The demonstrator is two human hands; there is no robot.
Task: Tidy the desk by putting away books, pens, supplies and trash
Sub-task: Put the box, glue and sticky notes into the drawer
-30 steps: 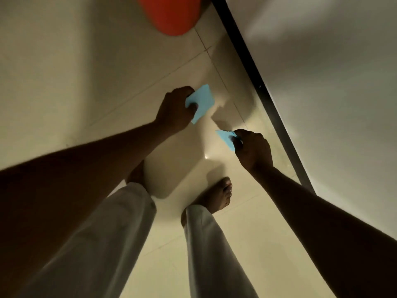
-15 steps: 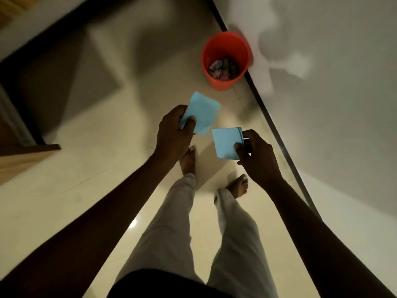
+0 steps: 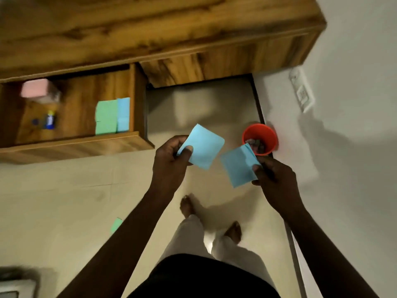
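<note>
Left hand: the left hand (image 3: 171,162) sits at the centre of the frame, thumb and fingers pinched together on the lower left corner of a blue note (image 3: 203,147), which it holds up over the floor.
Right hand: the right hand (image 3: 274,179) is right of centre, fingers closed on the right edge of a second blue sheet (image 3: 239,166); this one looks like a thin stack or a folded piece, its upper corner overlapping the bin in the picture.
The two blue papers: near each other but apart, with a gap of floor between them.
Red bin: a red bin (image 3: 261,134) stands on the floor at right of centre, against the white wall (image 3: 343,104); dark, blurred scraps lie inside it.
Desk: the wooden desk (image 3: 150,29) fills the top of the frame.
Open drawer: an open drawer (image 3: 75,145) juts out at the upper left. In it lie green notes (image 3: 106,120) touching blue notes (image 3: 123,115) at its right end, a pink block (image 3: 35,88) at the far left, and a small blue and white item (image 3: 49,121), too blurred to name.
Floor: a green slip (image 3: 116,225) lies on the pale tiles at lower left, partly behind the left forearm.
Person: bare feet and light trousers show at lower centre.
Wall: a white socket plate (image 3: 301,93) at upper right.
</note>
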